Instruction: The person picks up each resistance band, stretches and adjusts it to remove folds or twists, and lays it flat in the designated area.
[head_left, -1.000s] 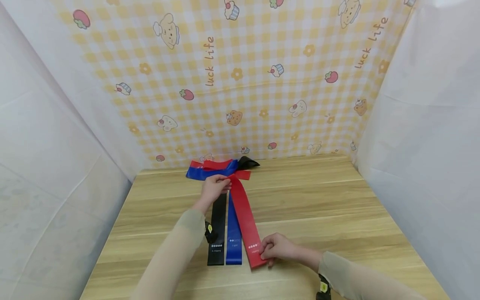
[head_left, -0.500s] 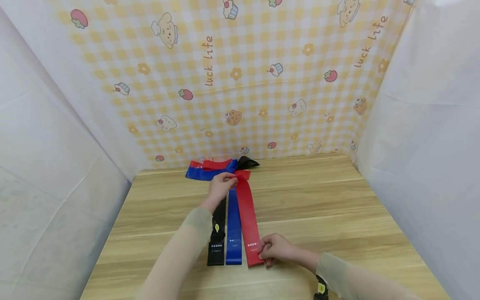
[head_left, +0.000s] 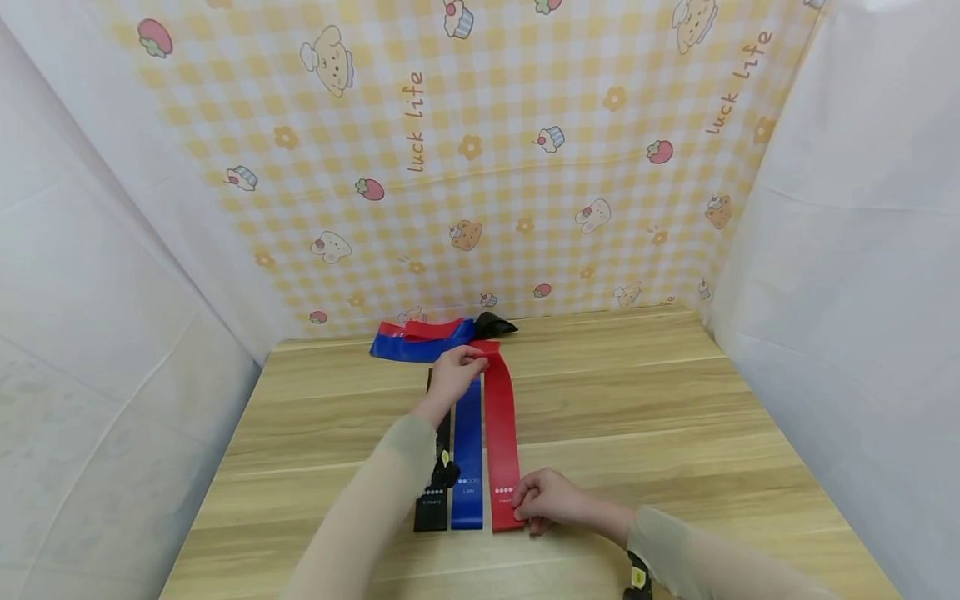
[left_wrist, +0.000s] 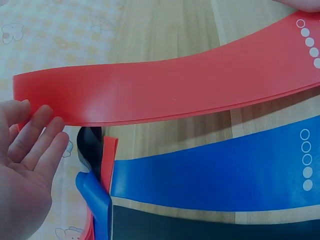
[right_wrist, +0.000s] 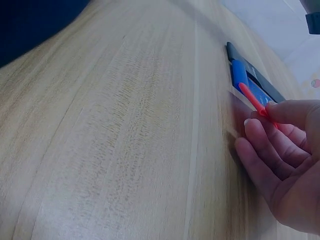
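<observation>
A red resistance band point(head_left: 502, 433), printed with dots and a label at its near end, stretches lengthwise over the table. My left hand point(head_left: 452, 375) pinches its far end between thumb and fingers; the left wrist view shows the band's edge-on loop raised above the other bands. At the near right corner, my right hand point(head_left: 551, 500) pinches the red band between thumb and forefinger. Just left of it lies a flat blue resistance band point(head_left: 467, 442), marked "Light". Beside that is a black resistance band point(head_left: 431, 515), partly hidden under my left wrist and its camera.
Against the patterned backdrop point(head_left: 470, 192) lies a loose heap of further bands: a blue band point(head_left: 397, 348), a red band point(head_left: 435, 330) and a twisted black band point(head_left: 495, 325). White cloth walls stand along both sides of the wooden table point(head_left: 637, 400).
My left hand has moved rightward with the red band's far end, so the band has swung from slanted to nearly parallel with the blue one. My right hand has shifted slightly left, still pinching.
</observation>
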